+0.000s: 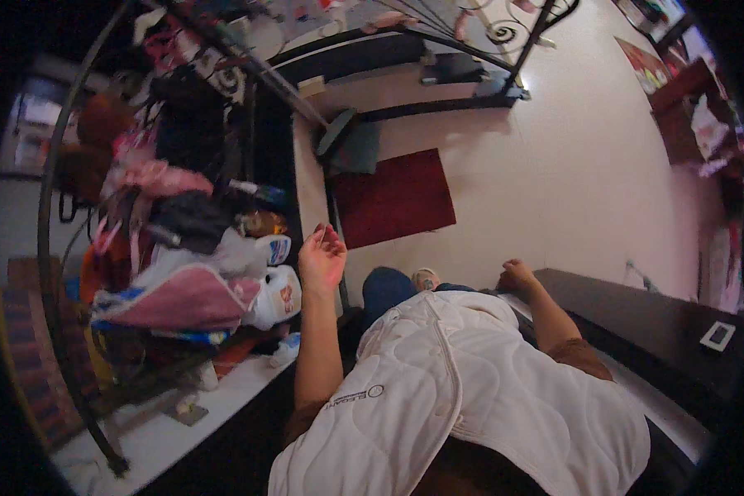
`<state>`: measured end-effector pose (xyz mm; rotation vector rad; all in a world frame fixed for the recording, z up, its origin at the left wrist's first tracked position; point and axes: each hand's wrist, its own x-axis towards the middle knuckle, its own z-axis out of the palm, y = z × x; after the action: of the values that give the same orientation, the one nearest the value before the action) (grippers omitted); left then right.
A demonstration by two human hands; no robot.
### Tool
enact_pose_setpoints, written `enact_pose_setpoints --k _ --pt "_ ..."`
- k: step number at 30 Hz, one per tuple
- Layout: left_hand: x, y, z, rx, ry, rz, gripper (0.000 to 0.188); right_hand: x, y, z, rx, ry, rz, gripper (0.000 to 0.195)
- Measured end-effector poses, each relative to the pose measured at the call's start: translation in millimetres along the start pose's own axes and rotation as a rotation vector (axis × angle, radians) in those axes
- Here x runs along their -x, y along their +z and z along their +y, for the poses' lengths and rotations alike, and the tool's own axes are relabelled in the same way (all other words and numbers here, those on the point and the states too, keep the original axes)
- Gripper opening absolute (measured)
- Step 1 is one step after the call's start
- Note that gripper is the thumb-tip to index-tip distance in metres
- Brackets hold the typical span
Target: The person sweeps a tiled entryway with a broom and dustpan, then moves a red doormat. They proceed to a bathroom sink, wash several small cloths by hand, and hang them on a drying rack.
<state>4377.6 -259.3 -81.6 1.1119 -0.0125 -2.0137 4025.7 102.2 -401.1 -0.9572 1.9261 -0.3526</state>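
Note:
My left hand (322, 257) is held out palm up, fingers loosely curled, and I see nothing in it. It hovers beside a heap of goods on the left. Nearest to it are a white plastic container (279, 297) with a printed label and a folded pink cloth (192, 297). My right hand (518, 275) hangs near the end of a dark wooden surface (601, 304). Its fingers look curled in, and their inner side is hidden. Between my hands shows the white quilted vest (446, 366) that I wear.
A dark red mat (397, 198) lies on the pale floor (533, 180) ahead. Beyond it stands a black metal frame (434, 110) with scrollwork, and a broom head (336, 133) beside it. A metal pole (53, 204) rises at far left. A white switch plate (717, 336) sits at right.

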Motion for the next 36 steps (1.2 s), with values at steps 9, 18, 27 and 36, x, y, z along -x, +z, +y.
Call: enact_pose_setpoints --k 9,18,27,36 --pt "-105.3 66.2 19.5 -0.243 -0.014 0.036 0.013 -31.2 -40.2 -112.8 -0.755 0.488 0.050 0.028" --pt "-257.3 202.8 27.4 -0.507 -0.214 -0.038 0.013 -71.4 -82.6 -142.2 -0.999 0.645 0.326 0.026" --pt "-329.6 352.8 -68.5 -0.909 -0.336 -0.329 0.015 -61.2 -69.2 -195.7 -1.279 0.659 0.463 0.024" --pt "-313.1 387.1 -197.8 -1.195 -0.721 -0.515 0.018 -22.1 -51.7 -161.0 -1.524 1.016 0.831 0.018"
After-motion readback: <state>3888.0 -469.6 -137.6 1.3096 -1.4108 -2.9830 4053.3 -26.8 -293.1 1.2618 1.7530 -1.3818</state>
